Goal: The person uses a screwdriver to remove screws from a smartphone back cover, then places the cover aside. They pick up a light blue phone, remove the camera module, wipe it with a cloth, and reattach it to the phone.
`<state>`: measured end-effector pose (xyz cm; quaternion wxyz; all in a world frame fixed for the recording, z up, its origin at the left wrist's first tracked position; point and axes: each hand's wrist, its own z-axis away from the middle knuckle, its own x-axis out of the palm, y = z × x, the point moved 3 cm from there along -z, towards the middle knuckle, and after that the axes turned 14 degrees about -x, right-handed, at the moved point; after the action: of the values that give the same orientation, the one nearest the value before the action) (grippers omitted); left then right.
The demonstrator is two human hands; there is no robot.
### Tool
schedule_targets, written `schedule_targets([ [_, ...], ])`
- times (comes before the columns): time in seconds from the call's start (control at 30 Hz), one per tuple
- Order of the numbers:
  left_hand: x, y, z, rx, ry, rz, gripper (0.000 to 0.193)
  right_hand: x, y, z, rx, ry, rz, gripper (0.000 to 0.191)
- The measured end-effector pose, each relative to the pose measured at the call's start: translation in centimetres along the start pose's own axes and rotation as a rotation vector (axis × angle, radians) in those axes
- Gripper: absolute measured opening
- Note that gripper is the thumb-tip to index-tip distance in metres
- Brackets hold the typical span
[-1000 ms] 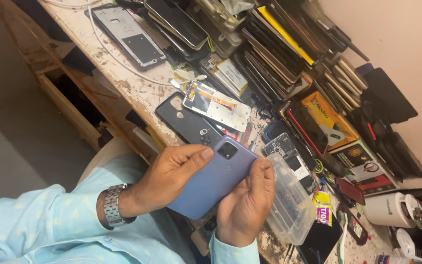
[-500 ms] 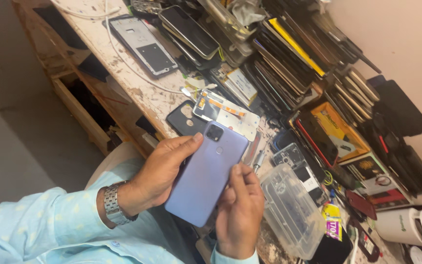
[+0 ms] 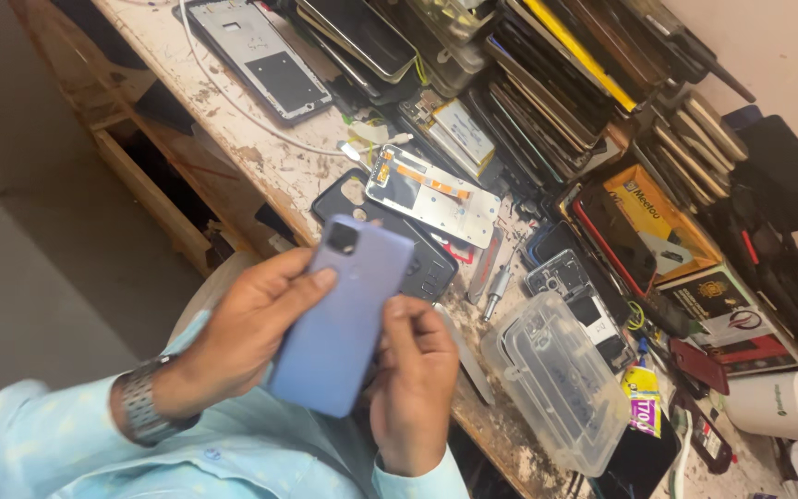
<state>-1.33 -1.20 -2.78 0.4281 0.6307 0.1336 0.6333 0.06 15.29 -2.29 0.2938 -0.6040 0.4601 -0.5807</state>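
Blue phone point(image 3: 348, 319) gripped in both hands, back up, above desk point(image 3: 233, 139) edge. Left hand point(image 3: 251, 328) wrapped round one long side, thumb across back; right hand point(image 3: 413, 388) closed on lower corner. Clear plastic box point(image 3: 556, 388) on desk just right, lid shut, contents blurred. Orange box point(image 3: 662, 222) beyond, holding dark phone.

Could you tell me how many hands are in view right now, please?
2: the left hand and the right hand, both gripping the blue phone.
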Motion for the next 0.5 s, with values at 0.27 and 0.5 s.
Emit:
schedule_targets([
  [0.27, -5.3, 1.1, 0.5, 0.007, 0.156, 0.06, 0.034, 0.9, -6.0, -3.5, -0.433, -0.122, 0.965, 0.018],
  [0.5, -3.3, 0.1, 0.1, 0.009, 0.034, -0.174, 0.034, 1.3, -6.5, -2.6, -0.176, -0.159, 0.697, 0.022],
])
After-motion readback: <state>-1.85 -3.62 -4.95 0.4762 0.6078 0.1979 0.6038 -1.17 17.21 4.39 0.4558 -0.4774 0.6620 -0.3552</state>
